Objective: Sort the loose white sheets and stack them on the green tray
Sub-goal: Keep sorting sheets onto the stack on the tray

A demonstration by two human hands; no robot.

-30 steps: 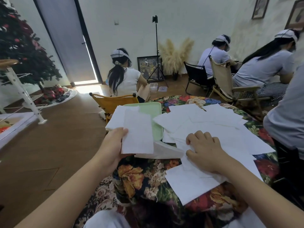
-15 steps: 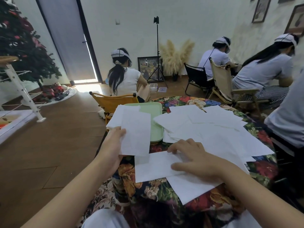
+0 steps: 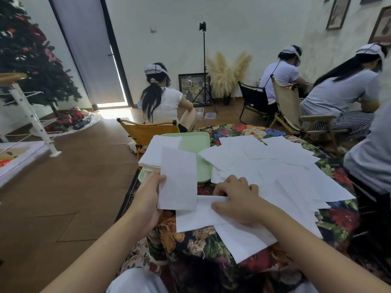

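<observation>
The left hand [image 3: 148, 199] holds one white sheet [image 3: 178, 179] upright by its left edge, thumb across the front and the fingers hidden behind the paper, just in front of the green tray [image 3: 197, 144]. That tray sits at the far left of the counter [image 3: 196, 246] (draped in a dark floral cloth), and a stack of white sheets [image 3: 157, 153] already lies on its left half, overhanging the rim. The right hand [image 3: 238, 203] is down on the counter, fingers curled and knuckles up, pressing on a flat sheet [image 3: 198, 214] that lies crosswise just under the held one; whether it pinches that paper cannot be told from here. Beyond the right hand spreads the loose pile of white sheets [image 3: 275, 163], overlapping at all angles, its near edge touching the tray's right side. Behind the counter stands an orange folding chair [image 3: 146, 132], with a person in a white top [image 3: 163, 102] seated beyond it, back turned. A decorated Christmas tree [image 3: 27, 60] fills the far left.
</observation>
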